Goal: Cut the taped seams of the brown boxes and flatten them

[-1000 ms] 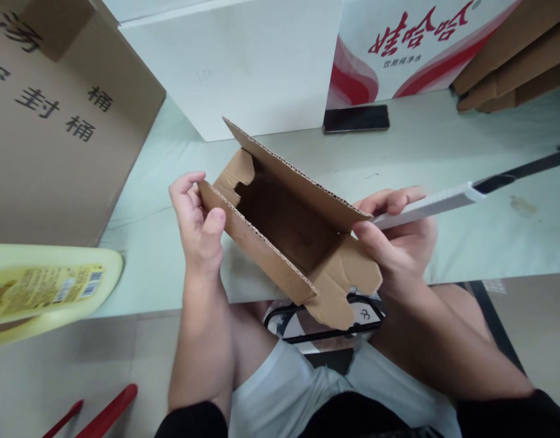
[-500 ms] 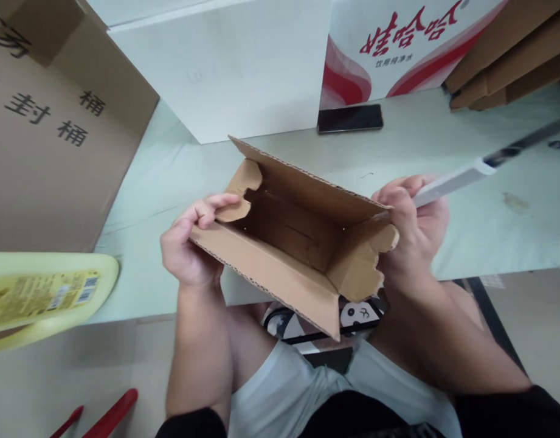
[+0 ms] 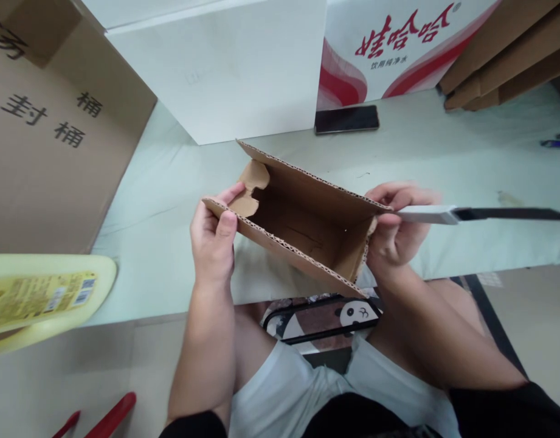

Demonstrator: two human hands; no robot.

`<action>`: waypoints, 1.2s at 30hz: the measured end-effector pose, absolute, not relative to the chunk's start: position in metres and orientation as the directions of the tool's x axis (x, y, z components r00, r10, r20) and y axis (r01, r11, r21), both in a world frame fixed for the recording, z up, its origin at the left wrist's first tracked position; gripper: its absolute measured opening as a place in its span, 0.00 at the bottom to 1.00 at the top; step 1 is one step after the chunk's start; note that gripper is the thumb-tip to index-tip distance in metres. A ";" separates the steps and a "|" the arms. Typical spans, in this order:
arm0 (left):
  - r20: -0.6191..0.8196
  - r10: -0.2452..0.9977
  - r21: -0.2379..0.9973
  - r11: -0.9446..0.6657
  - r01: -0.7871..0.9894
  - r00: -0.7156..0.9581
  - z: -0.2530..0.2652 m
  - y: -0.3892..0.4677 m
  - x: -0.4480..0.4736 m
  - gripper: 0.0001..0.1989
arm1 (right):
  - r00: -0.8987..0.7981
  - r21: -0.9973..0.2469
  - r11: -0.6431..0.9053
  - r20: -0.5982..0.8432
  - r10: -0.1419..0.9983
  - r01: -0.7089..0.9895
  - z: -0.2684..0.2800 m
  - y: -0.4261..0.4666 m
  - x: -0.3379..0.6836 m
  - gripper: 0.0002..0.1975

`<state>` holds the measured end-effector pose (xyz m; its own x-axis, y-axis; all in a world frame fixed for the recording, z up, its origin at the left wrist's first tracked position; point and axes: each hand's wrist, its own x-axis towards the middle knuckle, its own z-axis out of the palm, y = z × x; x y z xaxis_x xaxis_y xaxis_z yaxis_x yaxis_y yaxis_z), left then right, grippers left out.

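Note:
Between my hands is a small open cardboard box (image 3: 302,228), its inside facing up toward me and nothing visible in it. My left hand (image 3: 216,234) grips its left end, thumb on the near flap and a finger by the notched end flap (image 3: 251,188). At the right end, my right hand (image 3: 398,222) is closed around a knife (image 3: 428,214) with a white handle and a long dark blade pointing right. The same hand's fingers press against the box's right edge and end flap.
A black phone (image 3: 347,120) lies on the pale green tabletop (image 3: 161,213) before a white box (image 3: 225,73) and a red-and-white carton (image 3: 375,55). A large brown carton (image 3: 65,176) and a yellow bottle (image 3: 47,292) stand left. Folded cardboard (image 3: 503,55) is at the right.
My left hand has shifted right and its thumb now lies on the near flap. The box's near side has tipped up, the right end flap has swung upright, and the knife blade has turned lower, nearly level.

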<state>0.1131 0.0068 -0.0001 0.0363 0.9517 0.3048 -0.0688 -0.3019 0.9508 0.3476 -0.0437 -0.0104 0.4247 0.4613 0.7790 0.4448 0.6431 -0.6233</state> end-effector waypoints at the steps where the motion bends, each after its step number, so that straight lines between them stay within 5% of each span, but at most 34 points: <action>1: 0.300 0.953 0.952 -0.298 -0.066 0.035 0.000 0.007 0.113 0.24 | 0.407 -0.640 0.622 0.767 0.495 0.450 -0.011 -0.045 0.349 0.17; 10: 0.340 0.940 0.940 -0.339 0.038 -0.036 -0.010 0.007 0.115 0.24 | 0.298 -0.813 0.463 0.567 0.767 0.353 -0.007 -0.054 0.359 0.14; 15: 0.443 0.894 0.891 -0.430 0.143 -0.068 -0.016 0.010 0.114 0.32 | 0.044 -0.718 0.674 0.689 0.723 0.174 -0.010 -0.050 0.362 0.19; 22: 0.549 0.834 0.774 -0.530 0.346 0.050 -0.013 0.009 0.109 0.15 | -0.208 -0.722 0.685 0.658 0.724 0.098 -0.005 -0.051 0.372 0.15; 29: 0.554 0.821 0.735 -0.560 0.383 0.138 -0.013 0.017 0.103 0.15 | -0.088 -0.858 0.514 0.512 0.855 0.002 -0.013 -0.061 0.369 0.16; 33: 0.434 0.900 0.821 -0.375 0.430 -0.044 -0.003 0.019 0.095 0.19 | 0.084 -0.965 0.258 0.254 0.964 -0.044 -0.029 -0.066 0.374 0.16; 36: 0.316 0.930 0.901 -0.232 0.366 -0.190 0.002 0.024 0.087 0.20 | 0.025 -0.987 0.152 0.150 0.988 -0.059 -0.042 -0.063 0.378 0.19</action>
<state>0.0871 0.0239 0.0021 -0.1899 0.9296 0.3160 0.3657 -0.2317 0.9014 0.3779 -0.0627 -0.0422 0.0247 0.9883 0.1503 -0.0590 0.1515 -0.9867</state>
